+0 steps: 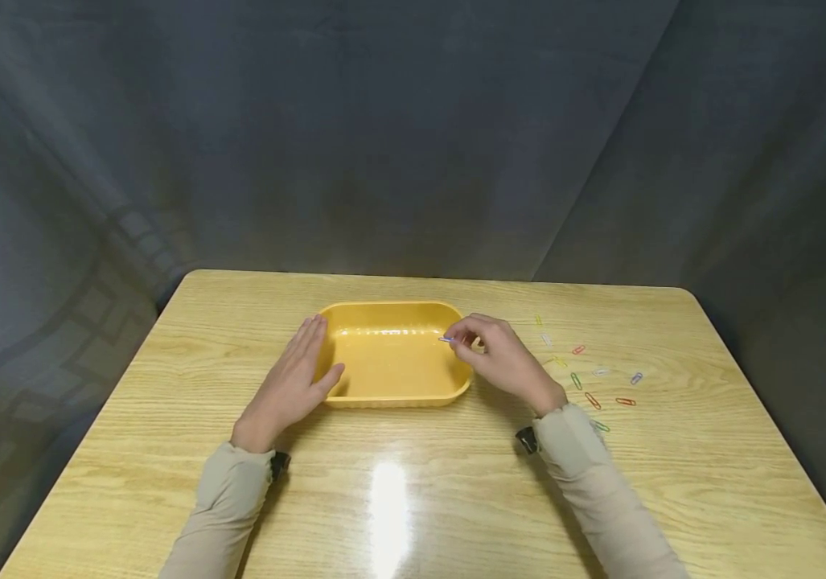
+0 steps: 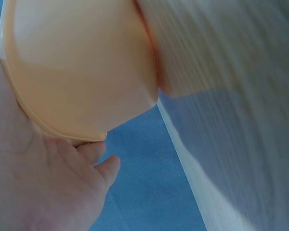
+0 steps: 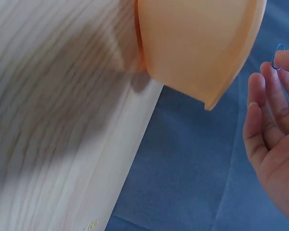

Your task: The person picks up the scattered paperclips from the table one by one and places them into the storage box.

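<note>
apparently, blue paperclip (image 1: 445, 339) being placed in yellow tray (image 1: 391, 367)
pinched by right grip (image 1: 505, 356), left grip (image 1: 289, 384) laid flat against tray; release seems needed

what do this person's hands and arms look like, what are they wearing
The left hand and right hand are bare, with no gloves. The left sleeve and right sleeve are long and pale beige, with creases. A small black device shows at the left cuff and at the right cuff.
</note>
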### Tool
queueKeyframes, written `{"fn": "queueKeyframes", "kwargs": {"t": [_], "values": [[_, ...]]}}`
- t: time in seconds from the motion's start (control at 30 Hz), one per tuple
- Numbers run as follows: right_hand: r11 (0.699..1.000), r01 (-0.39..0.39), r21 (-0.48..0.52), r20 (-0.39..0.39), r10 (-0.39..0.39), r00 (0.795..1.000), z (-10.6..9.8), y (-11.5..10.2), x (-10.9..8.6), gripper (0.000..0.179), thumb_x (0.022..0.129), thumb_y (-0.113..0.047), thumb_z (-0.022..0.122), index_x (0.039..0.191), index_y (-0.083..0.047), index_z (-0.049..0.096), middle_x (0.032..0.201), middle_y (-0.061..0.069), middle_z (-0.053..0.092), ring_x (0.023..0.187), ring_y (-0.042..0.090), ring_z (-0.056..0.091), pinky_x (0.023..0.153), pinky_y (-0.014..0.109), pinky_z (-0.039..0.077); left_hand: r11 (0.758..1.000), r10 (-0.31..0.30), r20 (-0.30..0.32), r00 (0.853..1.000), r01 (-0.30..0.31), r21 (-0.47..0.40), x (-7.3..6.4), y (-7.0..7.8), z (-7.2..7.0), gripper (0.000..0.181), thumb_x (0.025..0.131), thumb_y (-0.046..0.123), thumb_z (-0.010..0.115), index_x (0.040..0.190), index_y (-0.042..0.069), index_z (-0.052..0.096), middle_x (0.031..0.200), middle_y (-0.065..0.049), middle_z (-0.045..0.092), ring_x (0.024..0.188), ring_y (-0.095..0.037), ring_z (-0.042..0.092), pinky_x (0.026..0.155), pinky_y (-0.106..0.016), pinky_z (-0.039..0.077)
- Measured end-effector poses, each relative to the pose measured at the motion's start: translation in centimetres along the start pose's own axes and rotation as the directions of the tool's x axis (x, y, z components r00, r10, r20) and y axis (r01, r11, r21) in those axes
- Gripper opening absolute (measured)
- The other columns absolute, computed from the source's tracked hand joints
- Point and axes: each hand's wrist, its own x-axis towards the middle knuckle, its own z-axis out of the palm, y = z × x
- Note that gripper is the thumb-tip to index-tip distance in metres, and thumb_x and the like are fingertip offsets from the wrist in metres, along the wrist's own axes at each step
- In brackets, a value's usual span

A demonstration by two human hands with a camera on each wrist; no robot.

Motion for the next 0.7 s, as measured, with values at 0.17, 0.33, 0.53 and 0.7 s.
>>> {"fn": "queueKeyframes", "kwargs": {"t": [0.17, 0.33, 0.53, 0.7], "values": [[1.000, 0.006, 0.018, 0.017, -0.006, 1.000, 0.6, -0.1, 0.4, 0.015, 0.095, -0.011, 0.062, 0.105, -0.004, 0.072, 0.096, 0.001, 0.070, 0.084, 0.013, 0.060, 0.073, 0.037, 0.055, 1.000, 0.001, 0.003, 1.000, -0.001, -0.001, 0.0, 0.0, 0.0, 0.080, 0.103, 0.045, 0.044, 0.159, 0.002, 0.007, 0.168, -0.014, 0.005, 0.156, -0.032, 0.002, 0.128, -0.049, 0.011], [1.000, 0.011, 0.019, 0.033, -0.012, 0.999, 1.2, -0.2, 0.7, 0.014, 0.096, -0.011, 0.063, 0.105, -0.006, 0.072, 0.098, 0.002, 0.071, 0.084, 0.012, 0.061, 0.073, 0.030, 0.054, 1.000, -0.006, 0.008, 1.000, 0.006, -0.003, 0.0, 0.0, 0.0, 0.081, 0.103, 0.047, 0.044, 0.159, 0.003, 0.006, 0.168, -0.013, 0.004, 0.156, -0.031, 0.002, 0.128, -0.049, 0.011], [1.000, 0.022, 0.021, 0.050, -0.023, 0.999, 1.9, 0.0, 1.1, 0.015, 0.095, -0.010, 0.062, 0.105, -0.005, 0.072, 0.100, 0.005, 0.072, 0.085, 0.014, 0.061, 0.076, 0.037, 0.057, 1.000, -0.006, 0.005, 1.000, 0.006, -0.008, 0.0, 0.0, 0.1, 0.080, 0.103, 0.044, 0.046, 0.159, 0.002, 0.006, 0.168, -0.013, 0.004, 0.156, -0.032, 0.002, 0.128, -0.049, 0.010], [1.000, 0.017, 0.001, 0.062, -0.018, 0.998, 2.5, 0.2, 1.3, 0.014, 0.096, -0.011, 0.062, 0.105, -0.007, 0.072, 0.098, 0.003, 0.071, 0.085, 0.013, 0.060, 0.077, 0.034, 0.056, 1.000, -0.005, 0.007, 1.000, 0.005, -0.008, 0.0, 0.0, 0.1, 0.081, 0.103, 0.043, 0.047, 0.159, 0.002, 0.006, 0.168, -0.013, 0.003, 0.156, -0.032, 0.001, 0.128, -0.049, 0.010]]}}
